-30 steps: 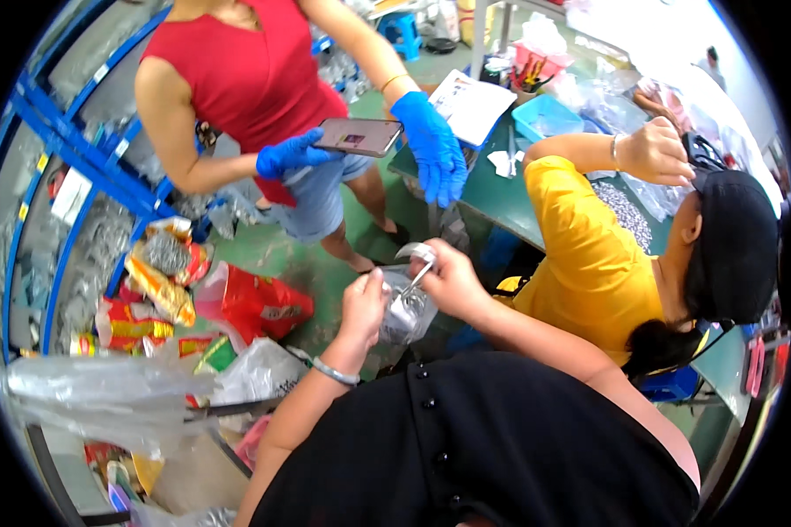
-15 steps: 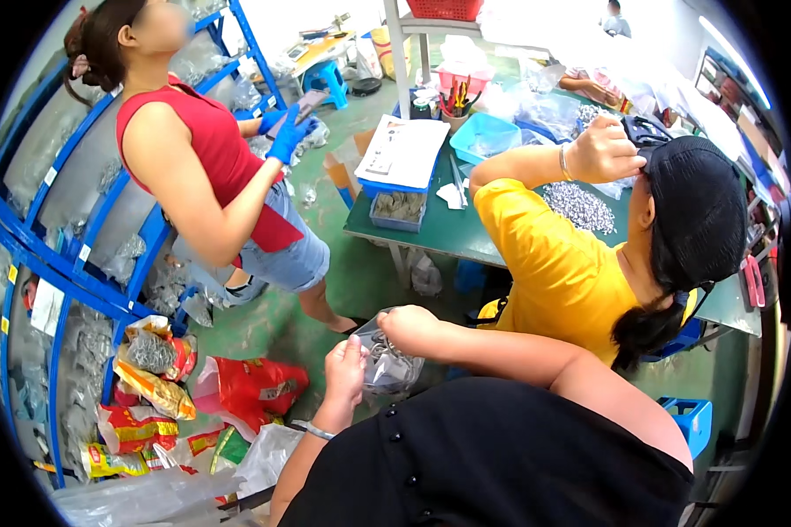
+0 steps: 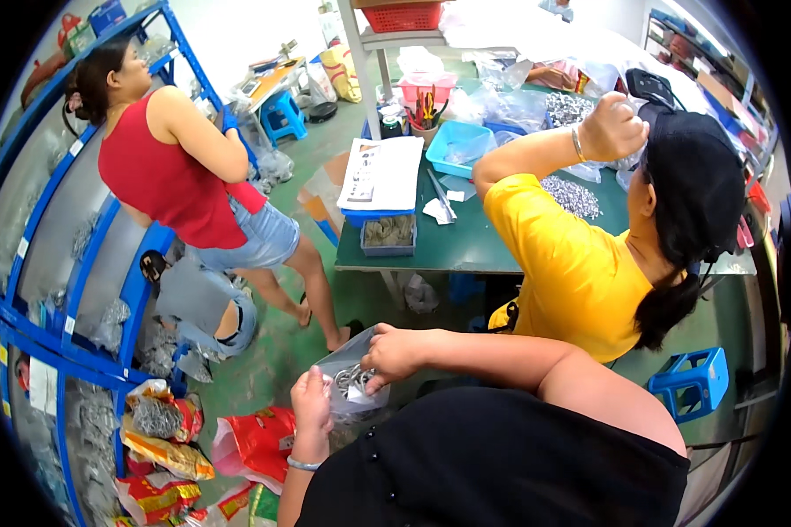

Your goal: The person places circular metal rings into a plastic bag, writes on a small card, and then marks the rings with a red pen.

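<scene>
A clear plastic bag with shiny metal rings inside hangs in front of my body. Its left edge is pinched in my left hand, the thumb pointing up. My right hand is closed at the opposite edge of the bag, fingers bent over the opening beside the rings. Its fingertips are partly hidden, so whether they also hold a ring cannot be made out.
A person in yellow sits at the green table ahead, near small metal parts. Someone in red stands by the blue shelves; another person crouches below. Red sacks lie at lower left; a blue stool stands right.
My view has shifted. The bag now opens more toward me, showing the rings. My right hand has turned at its edge. The person in red has turned toward the shelves.
</scene>
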